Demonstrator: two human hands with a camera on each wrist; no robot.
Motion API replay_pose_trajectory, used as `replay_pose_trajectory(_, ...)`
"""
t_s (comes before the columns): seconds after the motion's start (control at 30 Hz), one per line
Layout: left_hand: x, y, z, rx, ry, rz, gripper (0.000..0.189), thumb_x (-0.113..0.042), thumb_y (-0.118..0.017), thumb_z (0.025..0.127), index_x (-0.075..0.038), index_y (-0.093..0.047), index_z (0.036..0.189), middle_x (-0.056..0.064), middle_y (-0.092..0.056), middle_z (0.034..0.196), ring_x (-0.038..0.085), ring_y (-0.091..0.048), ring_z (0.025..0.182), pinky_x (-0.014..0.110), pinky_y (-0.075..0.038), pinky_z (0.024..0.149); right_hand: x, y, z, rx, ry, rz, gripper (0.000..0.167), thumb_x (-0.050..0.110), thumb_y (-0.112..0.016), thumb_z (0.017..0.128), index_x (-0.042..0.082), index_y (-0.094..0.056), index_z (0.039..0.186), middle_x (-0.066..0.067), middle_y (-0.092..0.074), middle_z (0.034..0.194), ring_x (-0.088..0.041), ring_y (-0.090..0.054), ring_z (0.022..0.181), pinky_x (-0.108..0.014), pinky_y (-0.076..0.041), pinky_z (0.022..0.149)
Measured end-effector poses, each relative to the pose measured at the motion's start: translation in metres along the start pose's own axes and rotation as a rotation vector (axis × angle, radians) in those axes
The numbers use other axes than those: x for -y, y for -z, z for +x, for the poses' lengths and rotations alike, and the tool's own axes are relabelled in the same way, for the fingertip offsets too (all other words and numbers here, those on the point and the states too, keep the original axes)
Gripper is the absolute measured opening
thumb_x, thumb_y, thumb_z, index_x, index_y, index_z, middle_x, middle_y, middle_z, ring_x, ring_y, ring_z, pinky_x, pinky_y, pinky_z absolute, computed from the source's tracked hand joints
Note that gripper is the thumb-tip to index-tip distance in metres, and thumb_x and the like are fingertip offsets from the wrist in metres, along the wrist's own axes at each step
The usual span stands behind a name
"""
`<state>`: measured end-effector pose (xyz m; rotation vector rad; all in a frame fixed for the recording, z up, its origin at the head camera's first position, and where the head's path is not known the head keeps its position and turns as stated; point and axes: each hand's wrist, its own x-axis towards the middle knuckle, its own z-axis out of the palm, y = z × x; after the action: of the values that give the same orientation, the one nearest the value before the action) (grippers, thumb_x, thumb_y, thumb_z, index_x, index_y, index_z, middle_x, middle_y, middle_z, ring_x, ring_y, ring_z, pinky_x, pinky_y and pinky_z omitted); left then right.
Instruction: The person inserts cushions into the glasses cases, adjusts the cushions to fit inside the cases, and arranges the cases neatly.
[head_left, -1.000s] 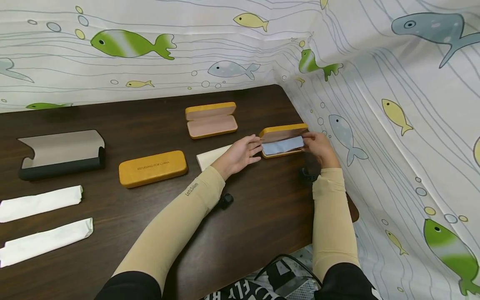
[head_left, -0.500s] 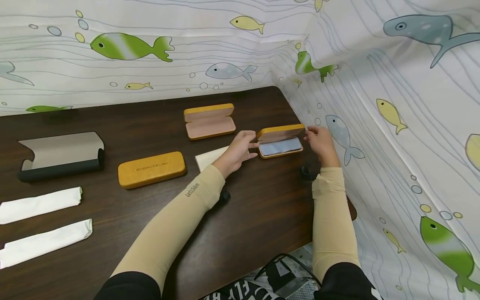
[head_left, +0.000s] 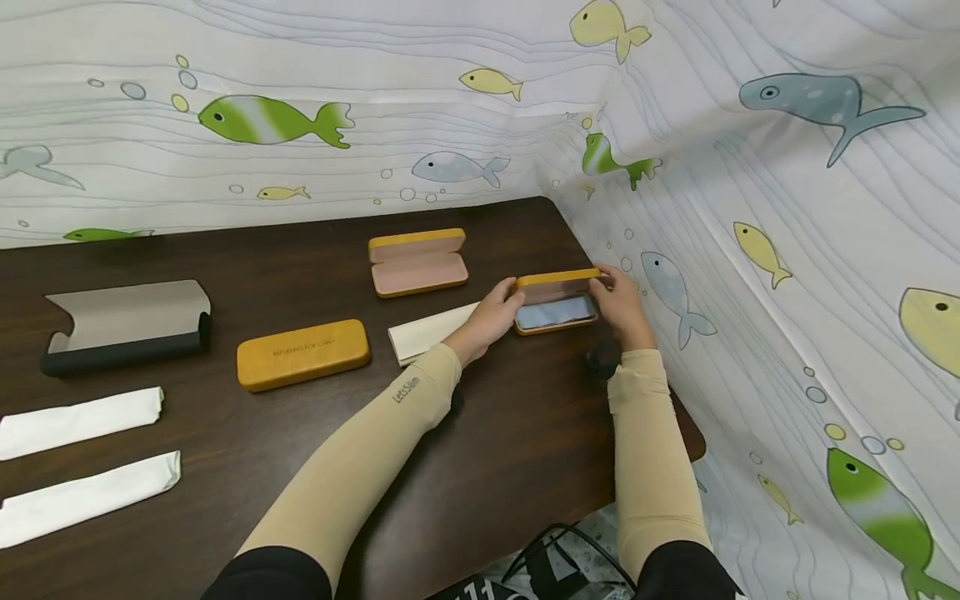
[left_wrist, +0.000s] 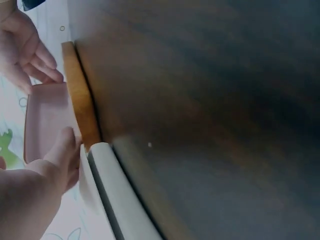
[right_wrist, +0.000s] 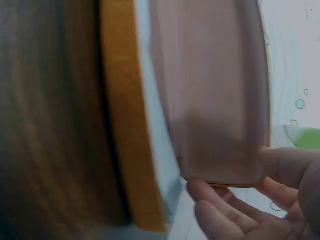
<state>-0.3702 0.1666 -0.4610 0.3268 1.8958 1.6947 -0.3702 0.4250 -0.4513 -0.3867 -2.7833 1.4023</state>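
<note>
On the right of the table, a yellow glasses case (head_left: 551, 279) stands with its lid raised. It has a pink lining, and a folded light-blue cloth (head_left: 555, 312) lies inside. My left hand (head_left: 489, 321) grips the left end of the case, its thumb at the rim; some fingers are hidden behind it. At the other end, my right hand (head_left: 621, 307) pinches the lid's corner. The right wrist view shows that hand's thumb (right_wrist: 287, 162) on the lid's edge and its fingers below.
Beside my left forearm lies a cream folded cloth or case (head_left: 427, 333). Another yellow case (head_left: 418, 273) stands open behind it. Further left are a closed yellow case (head_left: 303, 354), a dark open case (head_left: 131, 333) and two white folded cloths (head_left: 82, 421). A patterned curtain (head_left: 675, 208) borders the table.
The blue cloth now lies flatter inside the case. My right hand has left the cloth and come onto the lid's right end. My left hand has closed in on the left end.
</note>
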Motion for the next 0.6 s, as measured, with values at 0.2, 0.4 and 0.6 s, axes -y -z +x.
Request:
replay_pose_trajectory(0.2, 0.0016, -0.0011, -0.0019, -0.013, -0.016, 0.016, 0.065, -0.044, -0.036, 0.11, -0.014, -0.015, 0.164, 0.004, -0.014, 0.17, 0.025, -0.013, 0.155, 0.047, -0.018, 0.124, -0.0051, -0.0062, 0.0004, -0.078, 0.049, 0.025, 0.052, 0.025, -0.053, 0.108, 0.0, -0.042, 0.152, -0.028, -0.048, 0.145, -0.04, -0.05, 0.132, -0.052, -0.043, 0.108)
replay_pose_trajectory(0.4, 0.0045, -0.0035, -0.0023, -0.019, -0.018, 0.016, 0.065, -0.042, -0.039, 0.11, -0.014, -0.015, 0.163, 0.005, -0.014, 0.17, 0.022, -0.014, 0.155, 0.042, -0.019, 0.124, -0.0063, -0.0108, -0.001, -0.157, 0.043, 0.068, 0.043, 0.022, -0.053, 0.108, -0.002, -0.051, 0.144, -0.027, -0.053, 0.139, -0.04, -0.054, 0.125, -0.052, -0.044, 0.105)
replay_pose_trajectory(0.6, 0.0043, -0.0044, -0.0045, -0.016, -0.03, 0.059, 0.065, -0.041, -0.041, 0.11, -0.013, -0.016, 0.163, 0.006, -0.015, 0.169, 0.021, -0.016, 0.155, 0.041, -0.021, 0.123, -0.0054, -0.0105, -0.0037, -0.162, -0.018, 0.118, 0.042, 0.018, -0.054, 0.107, -0.002, -0.05, 0.143, -0.026, -0.05, 0.14, -0.038, -0.052, 0.126, -0.049, -0.044, 0.106)
